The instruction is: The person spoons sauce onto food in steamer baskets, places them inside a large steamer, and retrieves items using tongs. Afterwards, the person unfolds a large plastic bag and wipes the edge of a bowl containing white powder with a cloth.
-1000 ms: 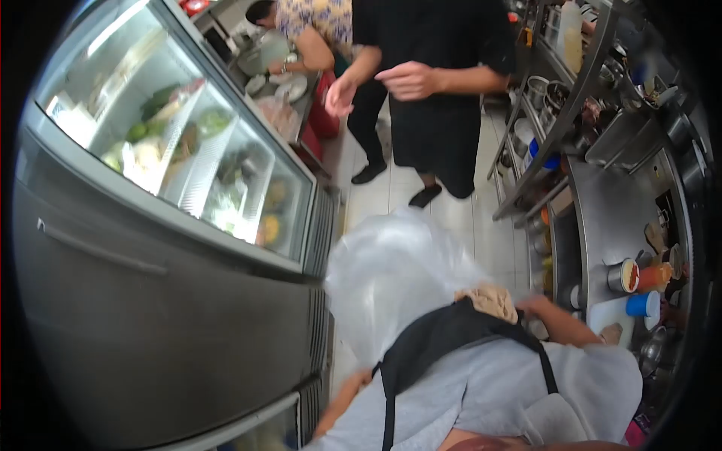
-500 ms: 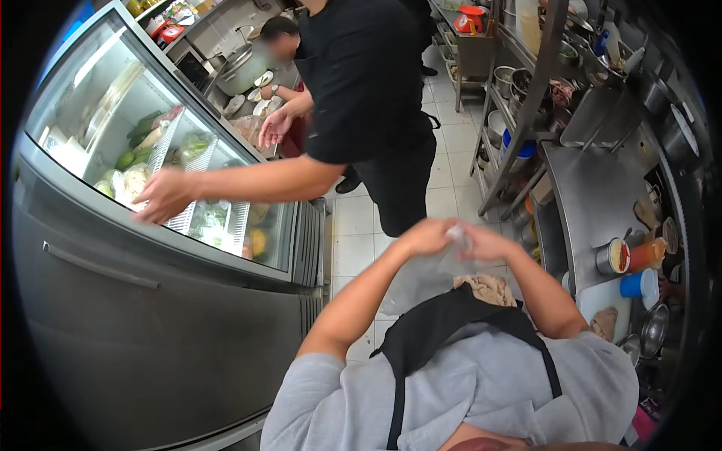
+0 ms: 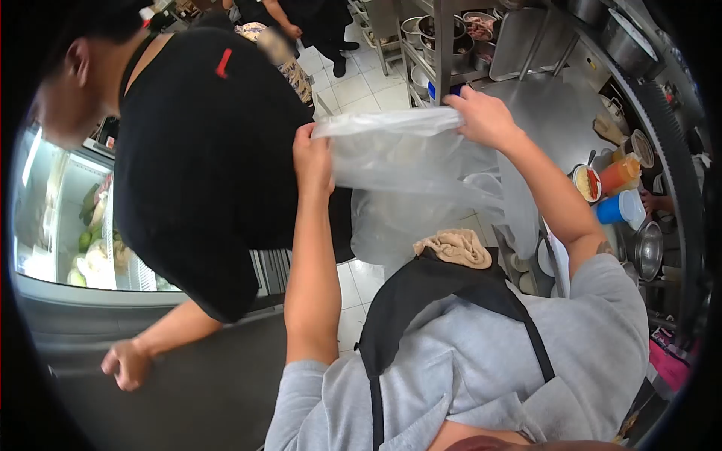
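Observation:
A clear plastic bag (image 3: 410, 161) is stretched between my two raised hands, its mouth edge pulled taut and its body hanging above the floor. My left hand (image 3: 312, 161) grips one corner, fingers closed, close to the black shirt of a co-worker. At the opposite corner my right hand (image 3: 485, 119) is closed on the bag's edge, in front of the metal shelf. Below the bag, a beige cloth (image 3: 455, 248) is tucked at the top of my black apron (image 3: 421, 301).
A co-worker in a black shirt (image 3: 210, 150) leans at my left beside the glass-fronted fridge (image 3: 83, 289), a fist near its lower door. On the right, a steel counter (image 3: 538, 109) carries sauce containers, a blue tub (image 3: 620, 208) and a metal bowl (image 3: 648, 250). More people stand behind.
My hands have moved apart and up, spreading the bunched bag wide. The co-worker has come closer on my left and bent toward the fridge, lowering an arm. My view has shifted.

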Demonstrator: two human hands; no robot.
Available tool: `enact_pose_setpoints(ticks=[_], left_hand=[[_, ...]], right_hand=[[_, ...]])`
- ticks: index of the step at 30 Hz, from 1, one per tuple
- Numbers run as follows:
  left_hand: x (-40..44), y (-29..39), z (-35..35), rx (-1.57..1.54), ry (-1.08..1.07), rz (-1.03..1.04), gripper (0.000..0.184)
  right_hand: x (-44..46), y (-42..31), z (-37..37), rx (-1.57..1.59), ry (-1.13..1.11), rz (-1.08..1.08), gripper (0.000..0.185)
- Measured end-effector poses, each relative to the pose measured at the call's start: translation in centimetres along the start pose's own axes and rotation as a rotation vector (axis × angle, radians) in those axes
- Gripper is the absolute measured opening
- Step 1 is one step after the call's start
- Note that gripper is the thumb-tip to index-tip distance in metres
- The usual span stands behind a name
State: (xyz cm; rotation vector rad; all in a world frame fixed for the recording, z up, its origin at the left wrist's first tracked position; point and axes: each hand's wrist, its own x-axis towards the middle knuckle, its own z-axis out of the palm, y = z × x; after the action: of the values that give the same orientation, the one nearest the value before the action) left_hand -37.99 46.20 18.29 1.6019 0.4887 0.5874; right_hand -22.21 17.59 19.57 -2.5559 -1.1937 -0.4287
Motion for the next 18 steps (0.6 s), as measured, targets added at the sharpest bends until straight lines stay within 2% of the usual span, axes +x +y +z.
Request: enact_pose_setpoints(ticks=[2,4,5,6,7,9,11,12,13,14,15,16,18], left_hand=[[-2.9,0.1,-1.1,0.369,-0.08,0.242,0.033],[-9.1,0.3,-1.2,0.855,-0.503,0.103,0.041],[-11.6,-3.7,-1.7,0.773,-0.703,-0.033,0.046],[-14.2,-8.0,-2.3,0.733,-0.8,-0.258,0.045],[-16.7,-11.4,-3.0,0.786,-0.821,-0.372,0.042],[-20.2,-17.0,-4.3,0.925,-0.826,-0.45,0.036],[-21.3,-25.1,-5.5,0.525,-0.473,-0.911,0.035],[-21.7,-27.3,-5.6,0.313,-0.276,-1.111,0.034],[-20.3,-28.1,-4.8,0.087,-0.091,-1.14,0.034],[-17.6,-28.4,-3.4,-0.141,0.094,-1.148,0.034],[-15.7,-26.2,-1.1,-0.218,0.118,-1.081,0.033],[-14.3,-22.3,1.6,-0.289,0.142,-1.013,0.033],[-11.4,-15.5,5.4,0.036,-0.062,-0.457,0.03]], right_hand=[[-1.2,6.5,5.8,-0.085,-0.01,-0.004,0.021],[-3.3,9.3,8.4,0.227,0.013,0.288,0.02],[-4.2,9.8,9.6,0.385,0.019,0.428,0.019],[-5.4,9.2,10.7,0.396,-0.056,0.394,0.016],[-6.9,8.2,11.8,0.41,-0.129,0.362,0.012],[-9.6,7.2,16.2,0.304,-0.562,0.343,0.019],[-11.7,7.1,21.5,0.298,-0.714,0.295,0.025],[-11.5,7.5,24.2,0.275,-0.697,0.311,0.026],[-10.4,8.4,27.3,0.252,-0.676,0.327,0.026],[-8.6,9.7,29.2,0.225,-0.652,0.343,0.027],[-5.5,10.5,30.0,0.347,-0.371,0.311,0.025],[-0.8,11.1,28.7,0.42,-0.153,0.375,0.02],[6.9,8.8,15.7,0.634,0.076,0.501,0.016]])
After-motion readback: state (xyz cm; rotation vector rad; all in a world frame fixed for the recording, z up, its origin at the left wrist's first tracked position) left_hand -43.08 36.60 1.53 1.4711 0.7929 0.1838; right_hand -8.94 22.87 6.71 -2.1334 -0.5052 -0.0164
